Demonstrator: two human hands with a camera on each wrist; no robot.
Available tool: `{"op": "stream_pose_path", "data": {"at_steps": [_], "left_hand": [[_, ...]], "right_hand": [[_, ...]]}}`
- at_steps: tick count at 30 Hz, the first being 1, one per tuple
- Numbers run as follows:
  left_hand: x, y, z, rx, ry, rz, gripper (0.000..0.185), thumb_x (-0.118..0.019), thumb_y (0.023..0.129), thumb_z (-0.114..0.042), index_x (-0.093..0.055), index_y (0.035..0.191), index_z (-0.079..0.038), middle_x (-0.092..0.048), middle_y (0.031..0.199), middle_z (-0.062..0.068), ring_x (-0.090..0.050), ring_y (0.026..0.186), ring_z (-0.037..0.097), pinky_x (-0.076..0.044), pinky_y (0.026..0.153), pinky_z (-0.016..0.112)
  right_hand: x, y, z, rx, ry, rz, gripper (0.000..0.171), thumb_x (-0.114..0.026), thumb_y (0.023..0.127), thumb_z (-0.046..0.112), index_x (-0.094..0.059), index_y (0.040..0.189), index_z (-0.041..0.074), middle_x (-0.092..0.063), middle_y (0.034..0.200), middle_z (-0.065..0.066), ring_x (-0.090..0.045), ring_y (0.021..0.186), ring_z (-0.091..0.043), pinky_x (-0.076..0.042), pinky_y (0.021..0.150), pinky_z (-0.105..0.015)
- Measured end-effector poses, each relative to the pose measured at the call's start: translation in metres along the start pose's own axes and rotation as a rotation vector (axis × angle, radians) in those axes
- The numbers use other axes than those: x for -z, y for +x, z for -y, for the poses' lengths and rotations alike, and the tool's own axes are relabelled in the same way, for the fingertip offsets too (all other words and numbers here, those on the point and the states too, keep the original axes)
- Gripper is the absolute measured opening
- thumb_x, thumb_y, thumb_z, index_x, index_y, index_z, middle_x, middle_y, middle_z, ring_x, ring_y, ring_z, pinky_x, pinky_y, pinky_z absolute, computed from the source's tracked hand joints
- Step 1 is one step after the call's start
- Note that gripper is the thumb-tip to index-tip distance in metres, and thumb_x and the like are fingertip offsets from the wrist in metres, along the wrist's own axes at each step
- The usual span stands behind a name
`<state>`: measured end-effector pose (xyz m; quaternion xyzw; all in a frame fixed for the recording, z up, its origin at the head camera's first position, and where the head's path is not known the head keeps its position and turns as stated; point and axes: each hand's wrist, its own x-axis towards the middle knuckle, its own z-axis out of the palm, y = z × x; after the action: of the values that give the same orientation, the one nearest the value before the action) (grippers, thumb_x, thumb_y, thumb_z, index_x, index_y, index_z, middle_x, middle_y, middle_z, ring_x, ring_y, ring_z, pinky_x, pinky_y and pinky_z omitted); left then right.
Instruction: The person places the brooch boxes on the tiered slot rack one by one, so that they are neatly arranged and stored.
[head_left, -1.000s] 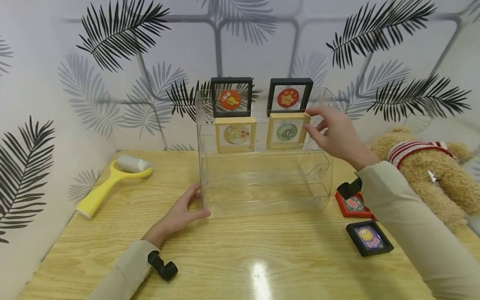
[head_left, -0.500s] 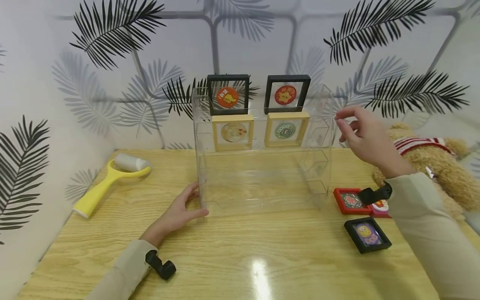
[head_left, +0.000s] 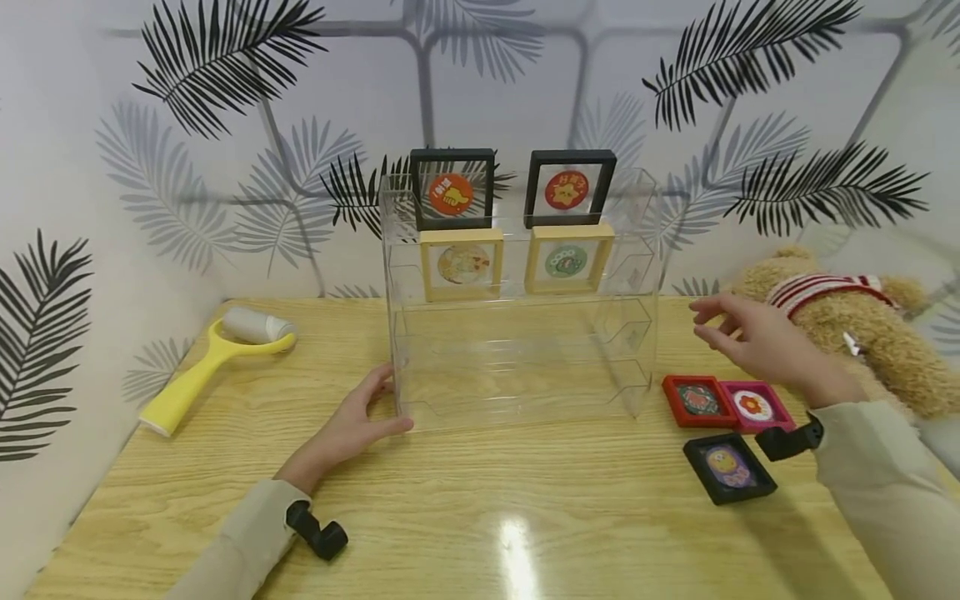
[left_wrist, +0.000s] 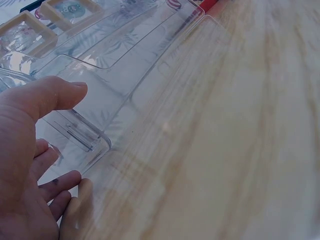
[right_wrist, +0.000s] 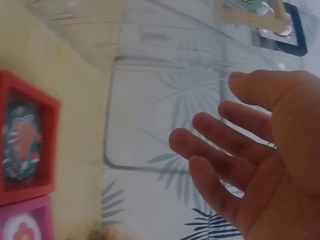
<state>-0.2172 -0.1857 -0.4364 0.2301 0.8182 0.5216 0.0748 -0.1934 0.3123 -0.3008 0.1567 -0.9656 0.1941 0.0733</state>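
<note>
- Yellow lint roller [head_left: 213,359] lying far left on the wooden table [head_left: 480,517].
- Teddy bear [head_left: 851,325] in a striped scarf, slumped at the right edge.
- Palm-leaf wallpaper [head_left: 225,75] behind.

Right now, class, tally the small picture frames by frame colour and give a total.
Black frames: 3
Wooden frames: 2
Red frames: 1
Pink frames: 1
Total: 7
</note>
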Motion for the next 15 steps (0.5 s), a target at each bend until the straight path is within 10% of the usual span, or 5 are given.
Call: {"op": "stream_pose_path", "data": {"at_steps": [15], "left_hand": [[0.000,0.000,0.000,0.010,-0.007,0.006,0.077,-0.071,0.081,-0.023,-0.026,0.144,-0.021,-0.044,0.134,0.016,-0.038,0.127,0.034,-0.021,0.105,0.059]], "right_hand": [[-0.033,-0.033,-0.043,0.117,-0.076,0.202,0.055,-0.074,0.076,0.014,-0.051,0.122,-0.007,-0.058,0.114,-0.026,-0.059,0.096,-0.038,-0.048,0.080,-0.051]]}}
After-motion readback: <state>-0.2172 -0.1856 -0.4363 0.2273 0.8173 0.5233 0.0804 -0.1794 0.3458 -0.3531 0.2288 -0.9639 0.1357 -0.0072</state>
